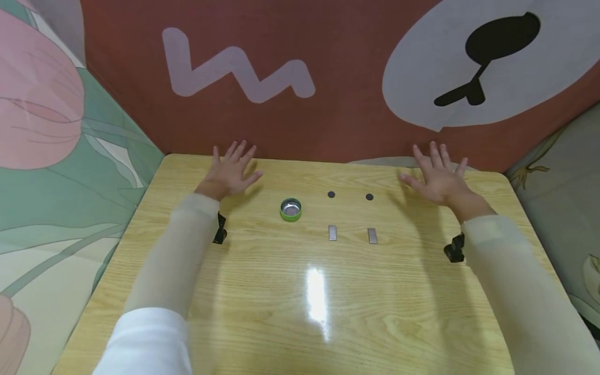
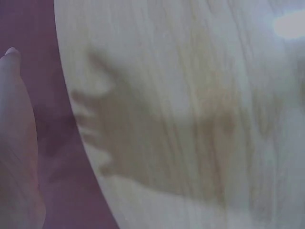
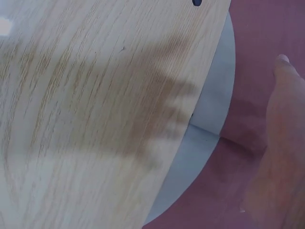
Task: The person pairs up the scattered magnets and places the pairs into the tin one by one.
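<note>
My left hand [image 1: 228, 173] is spread over the far left part of the table, its fingers straight and holding nothing. Over the far right part my right hand [image 1: 439, 179] is spread too, and it holds nothing. Between them, nearer the left hand, stands a small round green tin [image 1: 290, 209] with a silvery inside. To its right lie two dark discs, the left disc [image 1: 331, 194] and the right disc [image 1: 369, 197]. Closer to me are two small grey rectangular pieces, the left piece [image 1: 333, 233] and the right piece [image 1: 372, 236].
The light wooden table [image 1: 262, 291] ends at a far edge against a reddish-brown printed cloth [image 1: 347, 120]. A leafy patterned cloth [image 1: 108, 172] hangs at the left. Black wrist mounts sit under both sleeves. A bright glare lies on the table's middle.
</note>
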Available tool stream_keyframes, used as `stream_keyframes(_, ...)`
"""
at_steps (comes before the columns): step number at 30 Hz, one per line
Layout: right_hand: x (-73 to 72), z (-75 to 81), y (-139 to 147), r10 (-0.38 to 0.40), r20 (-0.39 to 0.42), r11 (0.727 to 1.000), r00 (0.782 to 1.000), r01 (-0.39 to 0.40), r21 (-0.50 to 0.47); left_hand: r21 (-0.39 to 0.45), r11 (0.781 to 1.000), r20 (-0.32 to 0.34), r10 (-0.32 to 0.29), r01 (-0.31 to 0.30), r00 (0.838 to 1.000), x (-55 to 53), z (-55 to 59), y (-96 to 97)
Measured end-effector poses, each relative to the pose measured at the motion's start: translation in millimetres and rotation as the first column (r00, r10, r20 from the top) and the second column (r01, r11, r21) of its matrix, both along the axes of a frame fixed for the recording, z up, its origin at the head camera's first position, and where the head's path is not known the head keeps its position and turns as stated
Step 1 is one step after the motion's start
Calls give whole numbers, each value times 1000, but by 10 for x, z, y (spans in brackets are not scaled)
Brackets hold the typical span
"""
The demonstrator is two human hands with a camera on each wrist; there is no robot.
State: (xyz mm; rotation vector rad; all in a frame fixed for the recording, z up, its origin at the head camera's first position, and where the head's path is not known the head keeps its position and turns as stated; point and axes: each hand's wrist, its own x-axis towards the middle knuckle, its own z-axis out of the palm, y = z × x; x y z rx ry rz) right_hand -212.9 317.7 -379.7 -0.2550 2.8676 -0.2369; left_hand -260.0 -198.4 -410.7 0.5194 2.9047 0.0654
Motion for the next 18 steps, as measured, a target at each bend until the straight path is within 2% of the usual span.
stream_keyframes(9, 96, 80, -47, 76, -18, 997, 997, -76, -7, 45, 997, -26, -61, 62, 998, 47, 269, -7)
stream_keyframes(13, 171, 117, -86, 108, -28, 994, 994, -109, -31, 47, 995, -21, -84, 85, 996, 76, 337, 16)
stream_keyframes(18, 300, 151, -132, 141, -30, 984, 990, -143, -102, 92, 989, -4, -113, 113, 994, 128, 377, 50)
